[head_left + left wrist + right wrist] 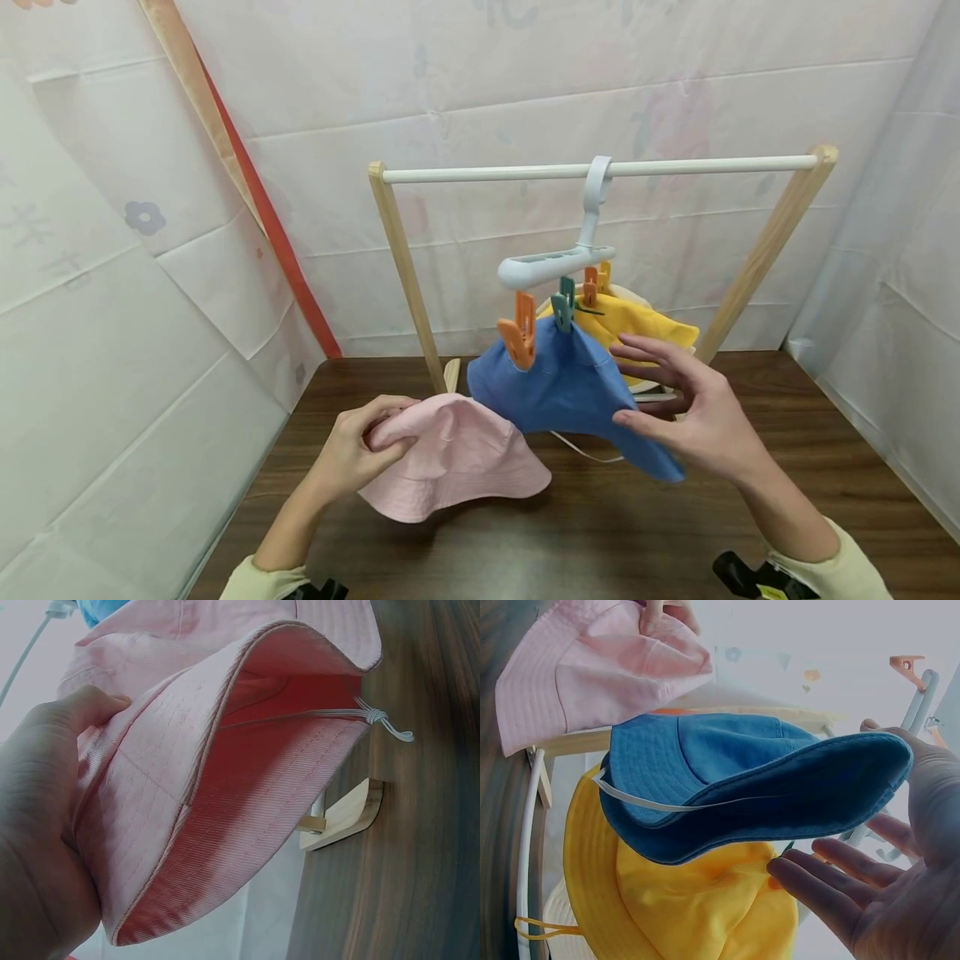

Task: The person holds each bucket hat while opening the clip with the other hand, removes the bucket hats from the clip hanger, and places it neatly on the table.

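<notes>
Pink hat (459, 454): hung above the table (592, 546), left of the blue hat (551, 383), one edge gripped by the left hand (351, 450).
Right hand (701, 406): spread wide beside the blue hat; I couldn't tell whether it touched.
Teal clip (562, 308): pinched the blue hat beneath the hanger (551, 265); a light touch, without tugging, seemed wisest.

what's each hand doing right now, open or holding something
Left hand: closed, holding the pink hat.
Right hand: open, right by the blue hat.
</notes>
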Demonstrator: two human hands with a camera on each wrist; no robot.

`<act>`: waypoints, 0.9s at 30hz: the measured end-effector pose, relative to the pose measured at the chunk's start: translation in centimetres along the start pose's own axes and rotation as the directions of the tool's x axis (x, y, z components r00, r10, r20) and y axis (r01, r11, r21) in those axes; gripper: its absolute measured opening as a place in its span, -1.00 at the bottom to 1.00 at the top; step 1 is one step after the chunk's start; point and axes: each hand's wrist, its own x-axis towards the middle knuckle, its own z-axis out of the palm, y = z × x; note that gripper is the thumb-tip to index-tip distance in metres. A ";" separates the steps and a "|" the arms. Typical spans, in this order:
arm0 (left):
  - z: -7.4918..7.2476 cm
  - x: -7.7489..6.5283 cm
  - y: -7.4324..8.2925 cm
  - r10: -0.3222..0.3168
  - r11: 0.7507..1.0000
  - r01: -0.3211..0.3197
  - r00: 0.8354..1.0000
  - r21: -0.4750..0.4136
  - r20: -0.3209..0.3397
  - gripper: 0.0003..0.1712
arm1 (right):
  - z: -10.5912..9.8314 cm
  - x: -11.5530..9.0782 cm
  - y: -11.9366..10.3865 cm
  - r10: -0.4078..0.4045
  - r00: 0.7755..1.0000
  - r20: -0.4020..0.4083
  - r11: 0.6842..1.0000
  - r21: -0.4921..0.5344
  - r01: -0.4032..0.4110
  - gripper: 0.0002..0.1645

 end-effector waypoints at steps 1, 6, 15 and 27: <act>0.0 0.0 0.0 -0.007 1.000 0.007 1.000 0.001 0.002 -0.36 | 0.0 0.0 0.0 0.002 1.000 0.003 1.000 -0.001 -0.002 0.01; 0.0 -0.2 -0.3 -0.032 0.999 0.032 0.999 0.003 0.009 -0.38 | 0.1 -0.1 0.1 0.004 1.000 0.018 1.000 0.002 -0.004 0.01; 0.2 -0.5 -1.2 -0.075 0.997 0.075 0.997 -0.005 0.025 -0.40 | 0.1 -0.2 0.1 0.016 0.999 0.035 1.000 -0.006 -0.016 0.02; 0.0 -0.9 -2.3 -0.115 0.993 0.114 0.993 0.018 0.031 -0.42 | 0.4 -0.5 0.2 0.073 0.996 0.054 0.997 -0.027 -0.072 0.01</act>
